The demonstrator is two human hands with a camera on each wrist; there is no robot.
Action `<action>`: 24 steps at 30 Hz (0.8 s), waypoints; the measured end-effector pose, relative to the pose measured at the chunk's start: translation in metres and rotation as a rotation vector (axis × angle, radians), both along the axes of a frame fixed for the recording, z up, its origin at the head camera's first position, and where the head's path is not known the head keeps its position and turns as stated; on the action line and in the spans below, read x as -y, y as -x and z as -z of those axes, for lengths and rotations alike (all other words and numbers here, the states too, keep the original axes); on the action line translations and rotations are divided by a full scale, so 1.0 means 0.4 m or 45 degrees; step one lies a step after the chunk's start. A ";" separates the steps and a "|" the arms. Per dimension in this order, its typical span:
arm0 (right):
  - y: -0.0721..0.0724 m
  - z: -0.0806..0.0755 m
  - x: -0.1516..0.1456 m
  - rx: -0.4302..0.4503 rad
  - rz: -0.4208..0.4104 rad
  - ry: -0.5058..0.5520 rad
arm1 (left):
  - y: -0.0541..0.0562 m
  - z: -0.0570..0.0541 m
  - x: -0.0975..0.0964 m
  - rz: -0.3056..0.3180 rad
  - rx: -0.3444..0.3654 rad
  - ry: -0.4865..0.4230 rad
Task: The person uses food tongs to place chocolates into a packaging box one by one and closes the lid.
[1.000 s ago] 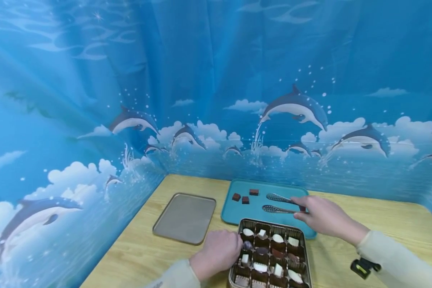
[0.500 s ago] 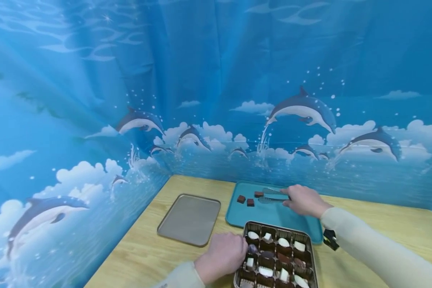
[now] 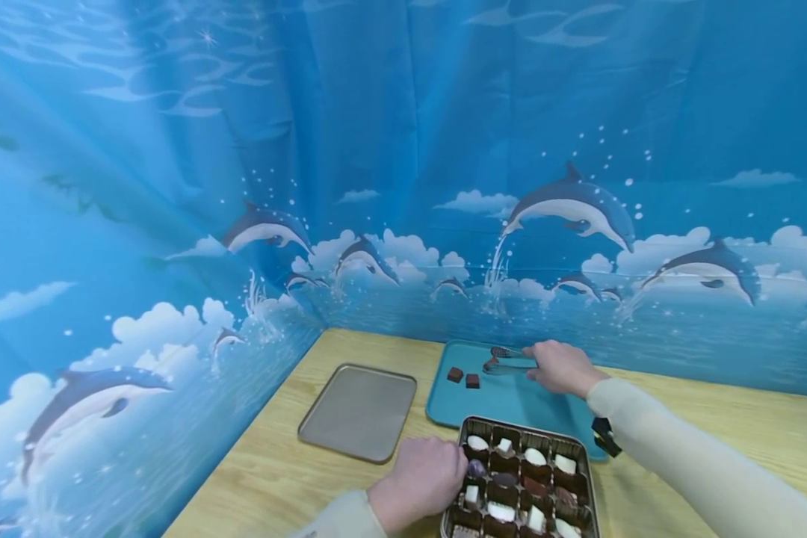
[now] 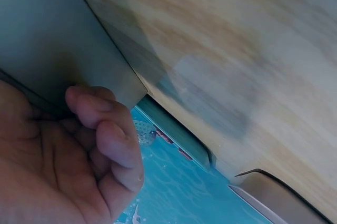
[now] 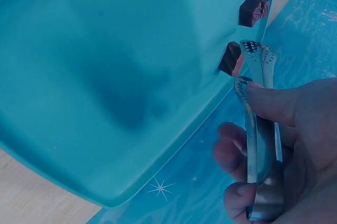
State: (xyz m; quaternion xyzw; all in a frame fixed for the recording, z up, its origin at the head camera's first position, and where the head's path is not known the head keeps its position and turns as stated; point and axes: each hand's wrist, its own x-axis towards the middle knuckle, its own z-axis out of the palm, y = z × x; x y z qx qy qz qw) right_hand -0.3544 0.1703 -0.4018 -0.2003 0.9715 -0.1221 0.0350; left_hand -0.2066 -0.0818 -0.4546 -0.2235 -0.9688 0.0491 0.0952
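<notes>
My right hand [image 3: 561, 368] grips metal tongs [image 5: 258, 129] over the teal tray [image 3: 518, 407]. The perforated tong tips sit on either side of the rearmost brown chocolate cube [image 5: 230, 59]; whether both touch it, I cannot tell. Two more chocolate cubes [image 3: 455, 374] lie just in front, towards the tray's left side. With curled fingers, my left hand [image 3: 425, 474] holds the left edge of a square metal chocolate box [image 3: 462, 430]. White and dark chocolates sit in the box's brown divided insert. The left wrist view shows curled fingers against the box's side wall [image 4: 79, 23]; the thumb is hidden.
A shallow grey-brown metal tray [image 3: 358, 411] lies left of the teal one on the wooden table [image 3: 262, 463]. The box stands right in front of the teal tray. A blue dolphin-print curtain [image 3: 390, 149] hangs along the table's back and left edges.
The right hand has carried the tongs left and slightly back to the rearmost cube. Their tips have drawn closer together around it. The left hand stays at the box.
</notes>
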 end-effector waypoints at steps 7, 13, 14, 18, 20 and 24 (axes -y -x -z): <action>0.010 -0.002 0.009 -0.013 0.006 -0.047 | -0.001 0.003 0.003 0.032 -0.043 0.037; 0.019 0.009 0.012 -0.014 0.006 -0.086 | -0.004 0.001 0.005 0.066 -0.038 0.031; 0.019 0.011 0.012 -0.018 0.007 -0.085 | -0.004 0.000 0.006 0.069 -0.031 0.030; 0.016 0.014 0.011 -0.038 0.008 -0.074 | -0.004 -0.001 0.004 0.049 0.009 0.023; 0.012 0.013 0.011 -0.045 0.010 -0.072 | -0.003 -0.002 0.004 0.048 0.015 0.024; -0.001 0.006 0.009 -0.078 -0.003 -0.054 | -0.002 -0.002 0.004 0.045 -0.001 0.030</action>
